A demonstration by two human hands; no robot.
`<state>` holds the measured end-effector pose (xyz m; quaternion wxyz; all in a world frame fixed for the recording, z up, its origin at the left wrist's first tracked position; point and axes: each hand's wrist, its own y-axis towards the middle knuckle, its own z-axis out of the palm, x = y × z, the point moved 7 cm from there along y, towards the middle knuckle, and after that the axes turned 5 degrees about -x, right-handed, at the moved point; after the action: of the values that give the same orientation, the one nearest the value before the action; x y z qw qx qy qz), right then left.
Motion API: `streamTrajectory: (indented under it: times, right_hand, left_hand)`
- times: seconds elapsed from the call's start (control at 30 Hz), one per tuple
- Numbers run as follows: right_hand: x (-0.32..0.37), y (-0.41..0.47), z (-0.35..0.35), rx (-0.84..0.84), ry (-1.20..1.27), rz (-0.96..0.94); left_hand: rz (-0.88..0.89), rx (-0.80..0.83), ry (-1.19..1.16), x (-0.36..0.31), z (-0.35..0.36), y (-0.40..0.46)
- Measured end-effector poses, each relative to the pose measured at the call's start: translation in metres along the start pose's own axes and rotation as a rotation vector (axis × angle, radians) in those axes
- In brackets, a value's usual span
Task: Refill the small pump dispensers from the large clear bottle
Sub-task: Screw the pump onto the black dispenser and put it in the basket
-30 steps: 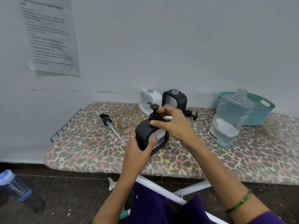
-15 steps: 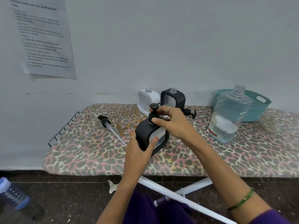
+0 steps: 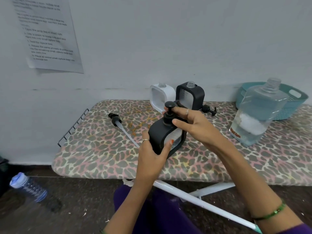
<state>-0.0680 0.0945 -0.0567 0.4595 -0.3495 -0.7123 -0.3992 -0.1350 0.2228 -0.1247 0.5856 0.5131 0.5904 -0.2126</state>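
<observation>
Standing at the right of the leopard-print ironing board: large clear bottle, uncapped. Tilting mid-board: black pump dispenser. Gripping its body, left hand; pinching the pump head, right hand.

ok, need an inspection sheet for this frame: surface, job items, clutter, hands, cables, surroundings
Surface: ironing board with leopard-print cover, wire rack at its left end.
Job's things: black dispenser tilted in hand, pump in its neck; white dispenser and second black dispenser at back, necks open; large clear bottle uncapped, partly full.
Clutter: loose pump with tube; another black pump; teal basket.
Hands: left hand holds the dispenser body; right hand grips the pump collar.
Cables: nothing seen.
Surroundings: printed sheet on wall; water bottle on floor.
</observation>
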Motion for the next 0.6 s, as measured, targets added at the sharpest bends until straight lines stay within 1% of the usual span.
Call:
streamTrajectory:
  times: [0.2,0.3,0.37,0.43,0.53,0.6]
  right_hand:
    - [-0.006,0.0,-0.001,-0.253,0.182,0.014]
    - [-0.006,-0.002,0.001,-0.314,0.214,-0.006]
    - [-0.006,0.001,-0.001,-0.272,0.176,0.006]
    - [-0.003,0.007,-0.002,-0.153,0.112,0.02]
    - [0.006,0.011,0.003,0.076,0.052,-0.016]
    - [0.012,0.011,0.005,0.12,0.018,-0.038]
  left_hand:
    - [-0.016,-0.007,-0.021,0.003,0.0,0.001]
    - [-0.009,-0.004,-0.011,0.001,-0.001,0.0]
    - [0.0,-0.006,0.0,0.0,-0.002,0.0]
    - [0.011,-0.008,0.016,-0.001,-0.002,0.0]
    - [0.021,-0.025,0.043,-0.002,-0.002,-0.001]
    - [0.024,-0.039,0.061,-0.003,-0.003,-0.001]
